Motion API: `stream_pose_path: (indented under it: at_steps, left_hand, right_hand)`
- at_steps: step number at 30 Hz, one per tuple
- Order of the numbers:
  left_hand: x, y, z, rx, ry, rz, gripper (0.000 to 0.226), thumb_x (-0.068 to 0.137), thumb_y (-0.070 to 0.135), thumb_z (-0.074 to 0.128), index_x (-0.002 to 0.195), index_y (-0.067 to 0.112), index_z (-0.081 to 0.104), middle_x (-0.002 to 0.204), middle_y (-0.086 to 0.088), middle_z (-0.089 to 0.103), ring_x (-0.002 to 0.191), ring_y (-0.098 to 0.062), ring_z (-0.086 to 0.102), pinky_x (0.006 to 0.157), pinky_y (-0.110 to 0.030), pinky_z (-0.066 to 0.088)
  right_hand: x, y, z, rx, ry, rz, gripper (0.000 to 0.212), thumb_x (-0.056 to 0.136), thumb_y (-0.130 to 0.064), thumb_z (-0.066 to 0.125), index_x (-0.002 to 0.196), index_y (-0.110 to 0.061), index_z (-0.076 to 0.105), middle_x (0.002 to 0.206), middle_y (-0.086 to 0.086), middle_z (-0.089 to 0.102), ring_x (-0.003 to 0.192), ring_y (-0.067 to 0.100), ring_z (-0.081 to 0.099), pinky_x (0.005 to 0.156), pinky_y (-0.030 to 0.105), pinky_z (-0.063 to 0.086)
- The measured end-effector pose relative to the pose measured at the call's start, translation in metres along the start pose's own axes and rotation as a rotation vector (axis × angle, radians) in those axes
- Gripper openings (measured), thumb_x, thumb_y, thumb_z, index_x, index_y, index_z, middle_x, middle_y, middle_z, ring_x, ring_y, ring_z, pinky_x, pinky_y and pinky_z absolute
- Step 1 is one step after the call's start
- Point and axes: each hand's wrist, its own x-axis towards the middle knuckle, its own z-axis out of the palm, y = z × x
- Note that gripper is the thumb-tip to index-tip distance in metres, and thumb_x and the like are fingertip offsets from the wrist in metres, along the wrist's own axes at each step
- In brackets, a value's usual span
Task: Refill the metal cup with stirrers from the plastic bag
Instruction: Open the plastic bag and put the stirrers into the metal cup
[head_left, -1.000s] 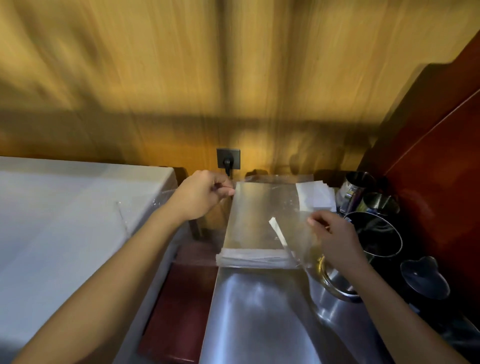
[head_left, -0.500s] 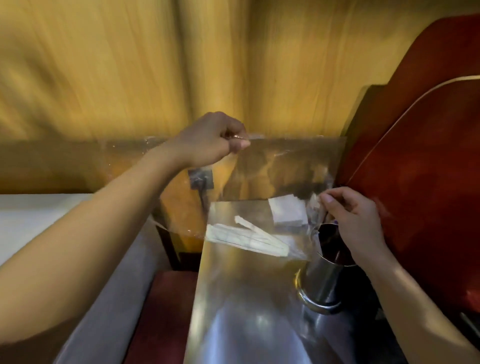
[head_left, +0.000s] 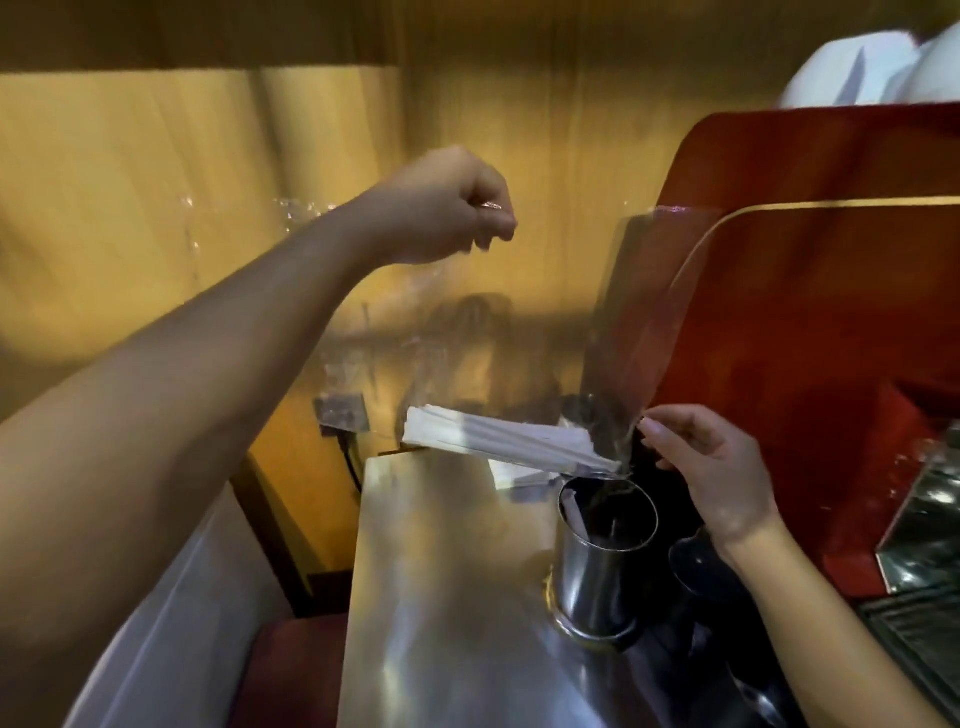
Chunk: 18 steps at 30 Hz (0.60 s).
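Note:
A clear plastic bag (head_left: 524, 332) hangs in the air, stretched between my hands. My left hand (head_left: 447, 208) is raised high and pinches its upper left corner. My right hand (head_left: 711, 467) pinches the bag's lower right corner just above the metal cup (head_left: 597, 566). A bundle of white paper-wrapped stirrers (head_left: 498, 439) lies inside the bag, slanting down to the right, its lower tips at the cup's rim. The shiny cup stands upright on the steel counter (head_left: 441, 623), and one stirrer leans against its inside wall.
A red machine (head_left: 810, 322) rises close behind and to the right of the cup. Dark metal vessels (head_left: 701, 571) stand right of the cup. A wall socket (head_left: 343, 413) with a cable sits on the wooden wall. A white surface (head_left: 156, 649) lies at the left.
My left hand has lifted the bag's corner much higher. The stirrers have slid down the tilted bag toward the cup. My right hand stays at the bag's lower corner by the rim.

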Motion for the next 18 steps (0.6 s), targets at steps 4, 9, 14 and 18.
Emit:
stream_pose_path:
  at_steps: [4, 9, 14, 18]
  left_hand:
    - [0.011, 0.017, 0.000, -0.037, 0.017, 0.070, 0.020, 0.090, 0.015, 0.056, 0.094, -0.002, 0.066, 0.079, -0.013, 0.061, 0.071, -0.020, 0.055, 0.064, -0.028, 0.045]
    - [0.019, 0.035, 0.008, -0.074, 0.001, 0.150, 0.020, 0.091, 0.013, 0.054, 0.095, -0.004, 0.065, 0.081, -0.014, 0.061, 0.067, -0.014, 0.053, 0.054, -0.014, 0.044]
    - [0.026, 0.048, 0.019, -0.131, -0.014, 0.221, 0.018, 0.091, 0.011, 0.055, 0.092, -0.003, 0.066, 0.075, -0.010, 0.060, 0.064, -0.013, 0.053, 0.053, -0.013, 0.043]
    - [0.032, 0.059, 0.030, -0.176, -0.028, 0.283, 0.014, 0.090, 0.010, 0.057, 0.089, -0.001, 0.066, 0.069, -0.007, 0.058, 0.061, -0.013, 0.053, 0.052, -0.013, 0.043]
  right_hand:
    - [-0.008, 0.006, -0.010, 0.019, 0.039, 0.049, 0.019, 0.077, -0.007, 0.069, 0.092, -0.017, 0.064, 0.091, 0.002, 0.067, 0.079, 0.013, 0.062, 0.070, 0.017, 0.050]
    - [-0.023, 0.011, -0.031, 0.004, 0.090, 0.120, 0.034, 0.077, -0.003, 0.068, 0.109, -0.008, 0.059, 0.089, 0.003, 0.060, 0.070, -0.002, 0.057, 0.066, 0.004, 0.045]
    - [-0.044, 0.010, -0.049, -0.127, 0.094, 0.108, 0.021, 0.075, -0.005, 0.071, 0.091, -0.018, 0.069, 0.093, -0.001, 0.057, 0.082, 0.008, 0.055, 0.074, 0.002, 0.040]
    - [-0.059, 0.009, -0.058, -0.108, 0.121, 0.111, 0.015, 0.078, -0.001, 0.066, 0.076, -0.016, 0.067, 0.090, 0.008, 0.066, 0.079, 0.008, 0.060, 0.077, 0.009, 0.042]
